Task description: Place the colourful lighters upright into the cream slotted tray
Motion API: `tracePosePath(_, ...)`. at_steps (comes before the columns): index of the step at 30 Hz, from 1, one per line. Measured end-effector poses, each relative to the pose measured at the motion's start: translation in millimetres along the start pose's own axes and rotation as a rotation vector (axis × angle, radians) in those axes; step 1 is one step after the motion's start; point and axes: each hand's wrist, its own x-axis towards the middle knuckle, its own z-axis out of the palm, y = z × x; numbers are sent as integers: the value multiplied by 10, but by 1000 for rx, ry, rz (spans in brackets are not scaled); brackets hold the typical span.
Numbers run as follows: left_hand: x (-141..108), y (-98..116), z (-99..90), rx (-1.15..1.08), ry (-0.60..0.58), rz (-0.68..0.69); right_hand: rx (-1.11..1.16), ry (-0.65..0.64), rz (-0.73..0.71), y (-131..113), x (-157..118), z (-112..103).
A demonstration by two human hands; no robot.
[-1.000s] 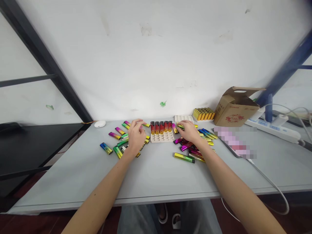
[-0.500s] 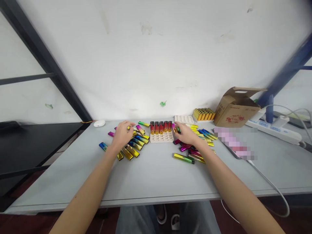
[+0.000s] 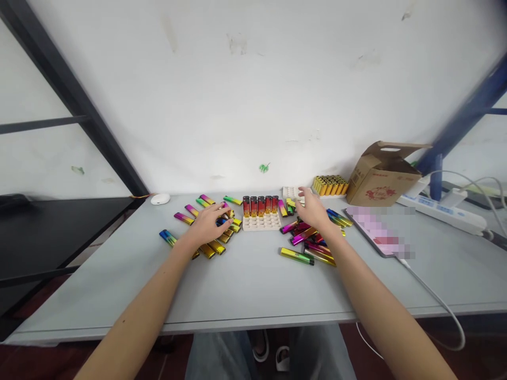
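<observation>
Head cam | red lighters (image 3: 260, 207) upright in tray (image 3: 261, 225), propped by its holes | left of tray: left hand (image 3: 203, 228), fingers apart over loose lighters (image 3: 216, 247) | right of tray: right hand (image 3: 313, 212), fingers apart, probably for easy reach

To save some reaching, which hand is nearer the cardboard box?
Right. The right hand is left of the cardboard box; the left hand is farther left, past the front tray.

The surface's (image 3: 245, 285) near edge is open across the middle; lighters (image 3: 297, 256) and the phone (image 3: 376, 232) obstruct its right side.
</observation>
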Motion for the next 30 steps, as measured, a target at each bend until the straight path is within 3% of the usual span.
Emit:
tracePosePath(4, -6, 35, 10, -1, -6, -51, 55, 165, 75, 74, 63, -52)
tracePosePath(9, 12, 38, 12, -16, 8, -73, 360, 266, -75, 260, 80, -133)
tracePosePath(13, 13, 53, 19, -32, 21, -50, 350, 303, -155, 416, -6, -240)
tracePosePath(16, 0, 98, 2, -46, 39, -86, 309, 148, -154, 446, -50, -340)
tracePosePath(20, -13, 182, -17, -53, 80, -98, 214, -265, -210, 377, -86, -459)
tracePosePath(22, -12, 215, -11, -61, 103, -83, 176, -396, -237, 317, -114, -497)
tracePosePath(25, -2, 243, 8, -80, 121, -57, 135, -480, -308, 218, -157, -524)
tracePosePath(30, 12, 246, 22, -67, 172, -71, 51, -483, -365, 128, -186, -507)
